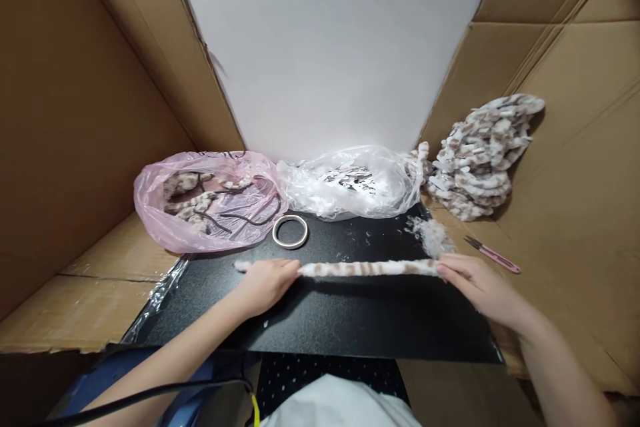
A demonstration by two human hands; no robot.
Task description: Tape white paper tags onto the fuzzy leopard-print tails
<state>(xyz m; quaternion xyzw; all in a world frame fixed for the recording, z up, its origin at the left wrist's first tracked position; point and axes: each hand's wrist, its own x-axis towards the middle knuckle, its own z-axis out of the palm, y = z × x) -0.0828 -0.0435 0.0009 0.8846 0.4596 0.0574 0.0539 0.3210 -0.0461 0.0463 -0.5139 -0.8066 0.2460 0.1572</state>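
A long, thin plush tube [367, 269], white with brown stripes, stretches straight across above the black tabletop [350, 327]. My left hand [270, 283] is wrapped round it towards its left end, and a short white tip sticks out past the fist. At the right end, my right hand [467, 280] pinches the tube between thumb and fingers. A roll of tape [290, 232] lies flat on the table just beyond my left hand. Loose white fluff [430, 235] is heaped behind my right hand.
At the back left sits a pink plastic bag [150, 213] with striped plush pieces and dark cords. Beside it, a clear bag [300, 197] holds white scraps. Plush pieces [480, 160] are piled at the right, near pink thread snips [495, 257]. Cardboard walls stand on both sides.
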